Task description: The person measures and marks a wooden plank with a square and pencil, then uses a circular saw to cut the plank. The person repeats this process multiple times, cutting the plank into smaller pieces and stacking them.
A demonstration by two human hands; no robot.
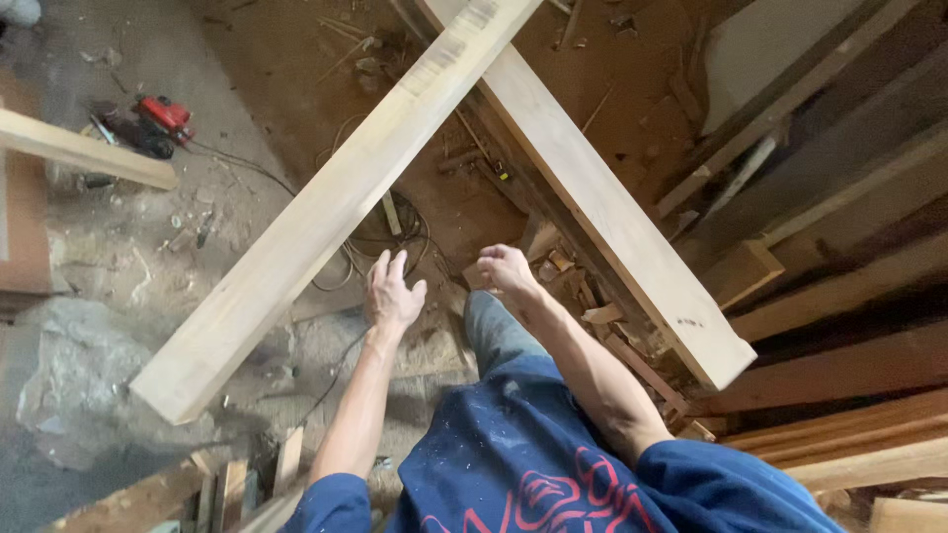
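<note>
Both hands (pixel 393 292) (pixel 506 268) bare, open — two crossed planks (pixel 306 222) (pixel 612 212), red saw (pixel 163 115) around.

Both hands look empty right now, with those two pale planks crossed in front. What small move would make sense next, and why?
Probably the left hand should reach forward to the underside of the nearer plank. That hand hangs open just below it, touching nothing, and the plank slants unsupported over the floor. The right hand is loosely curled, empty, beside the second plank.

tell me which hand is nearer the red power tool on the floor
Left. The left hand hangs open, well to the right of the red power tool and lower in the picture. The right hand is farther right again, beside the long plank.
</note>
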